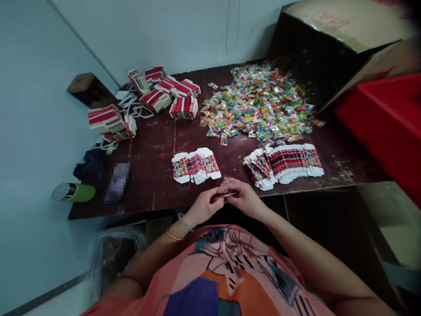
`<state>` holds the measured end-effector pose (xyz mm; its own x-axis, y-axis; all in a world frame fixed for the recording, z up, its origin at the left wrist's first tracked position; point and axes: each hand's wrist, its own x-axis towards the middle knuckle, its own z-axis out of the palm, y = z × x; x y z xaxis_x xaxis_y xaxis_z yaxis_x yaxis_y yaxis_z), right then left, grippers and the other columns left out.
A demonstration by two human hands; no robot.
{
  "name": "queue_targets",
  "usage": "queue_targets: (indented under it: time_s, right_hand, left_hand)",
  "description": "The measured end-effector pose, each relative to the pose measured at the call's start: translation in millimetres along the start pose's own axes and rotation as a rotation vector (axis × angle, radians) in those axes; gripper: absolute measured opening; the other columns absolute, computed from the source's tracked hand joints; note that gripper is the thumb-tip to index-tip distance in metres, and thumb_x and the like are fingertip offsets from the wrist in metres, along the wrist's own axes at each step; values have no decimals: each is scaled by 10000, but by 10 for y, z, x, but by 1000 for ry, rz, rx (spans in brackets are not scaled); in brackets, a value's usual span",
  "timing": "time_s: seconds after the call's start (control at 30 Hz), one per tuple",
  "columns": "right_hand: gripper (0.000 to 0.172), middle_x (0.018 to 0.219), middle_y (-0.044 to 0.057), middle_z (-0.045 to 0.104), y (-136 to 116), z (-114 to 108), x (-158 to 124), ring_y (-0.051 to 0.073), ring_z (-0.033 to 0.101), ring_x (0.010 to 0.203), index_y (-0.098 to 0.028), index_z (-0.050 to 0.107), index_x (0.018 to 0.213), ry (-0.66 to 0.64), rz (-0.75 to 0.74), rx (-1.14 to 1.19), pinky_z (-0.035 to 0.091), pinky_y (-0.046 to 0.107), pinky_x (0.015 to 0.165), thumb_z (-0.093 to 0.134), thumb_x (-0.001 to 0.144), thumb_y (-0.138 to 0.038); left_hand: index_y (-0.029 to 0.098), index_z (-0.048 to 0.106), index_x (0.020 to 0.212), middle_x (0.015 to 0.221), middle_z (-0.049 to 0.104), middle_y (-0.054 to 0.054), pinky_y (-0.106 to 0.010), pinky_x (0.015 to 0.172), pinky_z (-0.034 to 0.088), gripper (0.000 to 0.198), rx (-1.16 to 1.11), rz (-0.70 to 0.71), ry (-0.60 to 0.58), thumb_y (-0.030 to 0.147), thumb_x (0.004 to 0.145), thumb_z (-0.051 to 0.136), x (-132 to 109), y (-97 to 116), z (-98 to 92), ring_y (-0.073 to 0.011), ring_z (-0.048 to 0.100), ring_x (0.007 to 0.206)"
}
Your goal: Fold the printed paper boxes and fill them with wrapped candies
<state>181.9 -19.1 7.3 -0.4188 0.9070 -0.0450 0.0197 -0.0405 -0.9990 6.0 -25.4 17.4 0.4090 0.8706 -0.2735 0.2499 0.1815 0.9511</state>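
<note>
My left hand and my right hand meet at the table's front edge, fingers closed around a small red carton. Fingers cover most of that carton, so I cannot tell whether it is flat or opened up. Just beyond my left hand lies a short row of flat printed cartons with white flaps. A longer fanned row of the same cartons is to the right, past my right hand. Farther back spreads a large heap of small clear packets of colourful candy.
Red-and-white carton bundles and white straps lie at the back left. A green bottle, dark cloth and a blurred-out item sit left. Right stand a red bin and a large cardboard box.
</note>
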Motion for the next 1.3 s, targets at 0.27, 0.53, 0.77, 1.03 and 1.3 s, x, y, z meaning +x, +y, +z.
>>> queue_targets:
  time_s: [0.27,0.53,0.77,1.03,1.3]
  right_hand:
    - [266,1086,69,662,-145,-132,-22,193,617,1008,-260,677,1139,-32,-201,-277,497,351,894,550,907,-287]
    - [309,1142,84,663,72,71,-223,205,598,1019,-268,638,1200,143,-226,-365,496,376,890,562,900,-263]
    - [214,948,60,722,-111,-675,-827,213,651,856,-247,733,969,-45,117,-586,517,342,770,548,903,-330]
    - [423,1293,145,571,229,-90,325,297,506,1155,-157,566,1253,33,-238,-969,443,436,922,615,859,-302]
    - [208,1085,88,678,283,89,367,223,551,943,-187,663,1036,-73,-461,-1066,414,384,856,486,935,-229]
  left_hand:
    - [150,628,1099,1007,635,-70,-267,696,496,342,-439,-114,-132,307,808,542,81,-178,-59,-188,574,879]
    - [189,586,1205,1006,638,-77,-309,692,515,400,-689,-226,-240,342,838,627,-29,-301,75,-171,592,817]
    - [214,582,1224,1230,581,-120,-352,875,455,456,-628,-269,-318,423,822,637,-36,-332,180,-241,536,1126]
    - [150,628,959,796,612,-34,-235,604,447,304,-573,-240,158,411,805,635,-32,-387,-401,-143,595,720]
    - [136,598,1134,1030,671,-132,-352,803,487,441,-849,-252,28,448,823,600,-60,-383,-420,-229,631,936]
